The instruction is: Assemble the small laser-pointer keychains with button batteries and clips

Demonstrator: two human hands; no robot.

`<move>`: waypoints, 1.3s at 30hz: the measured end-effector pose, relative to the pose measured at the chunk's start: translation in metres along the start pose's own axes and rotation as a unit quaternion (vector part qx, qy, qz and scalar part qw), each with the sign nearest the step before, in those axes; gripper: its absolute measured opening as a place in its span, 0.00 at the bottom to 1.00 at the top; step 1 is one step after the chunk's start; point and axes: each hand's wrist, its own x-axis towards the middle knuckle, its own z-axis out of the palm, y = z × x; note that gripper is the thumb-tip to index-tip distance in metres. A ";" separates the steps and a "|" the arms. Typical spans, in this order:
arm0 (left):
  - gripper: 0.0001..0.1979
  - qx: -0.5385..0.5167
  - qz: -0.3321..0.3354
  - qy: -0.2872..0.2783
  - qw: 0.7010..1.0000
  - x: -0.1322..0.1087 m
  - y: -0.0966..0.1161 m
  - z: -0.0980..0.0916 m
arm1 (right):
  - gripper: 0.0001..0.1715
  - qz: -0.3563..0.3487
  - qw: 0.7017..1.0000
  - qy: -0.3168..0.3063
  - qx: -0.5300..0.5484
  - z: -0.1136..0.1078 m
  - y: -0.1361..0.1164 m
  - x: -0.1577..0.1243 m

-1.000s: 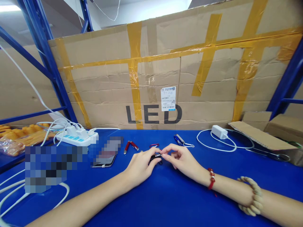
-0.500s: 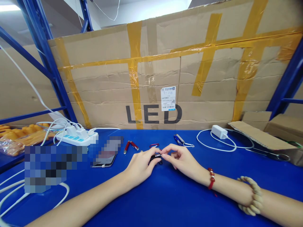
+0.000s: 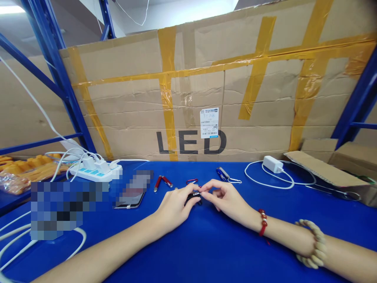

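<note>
My left hand (image 3: 176, 204) is closed around a small black tube (image 3: 193, 195) with a pale printed label, gripped between thumb and fingers just above the blue tabletop. The fingers hide much of the tube. At the tube's right end, the thumb and index finger of my right hand (image 3: 225, 198) are pinched together; what lies between those fingertips is too small to make out. Just beyond my fingers is a red carabiner clip (image 3: 192, 181), partly covered. Another dark piece (image 3: 200, 202) shows below the tube.
Two red tubes (image 3: 163, 183) lie to the left, near a phone (image 3: 132, 201). A blue tube (image 3: 220, 174) and a silver one with a clip lie behind my right hand. A white charger (image 3: 273, 164), power strip (image 3: 96, 172), cables and open carton (image 3: 326, 169) flank the blue table (image 3: 206, 251).
</note>
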 end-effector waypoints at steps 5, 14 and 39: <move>0.08 0.002 0.001 -0.003 1.000 0.001 0.000 0.000 | 0.12 0.002 1.000 0.001 0.000 0.001 0.000 -0.001; 0.08 0.005 0.004 -0.001 1.000 0.000 0.000 -0.002 | 0.14 0.000 1.000 -0.001 -0.003 0.000 -0.001 -0.001; 0.09 0.003 0.009 0.004 1.000 -0.001 -0.001 0.000 | 0.15 -0.001 1.000 -0.012 -0.002 0.000 0.001 -0.001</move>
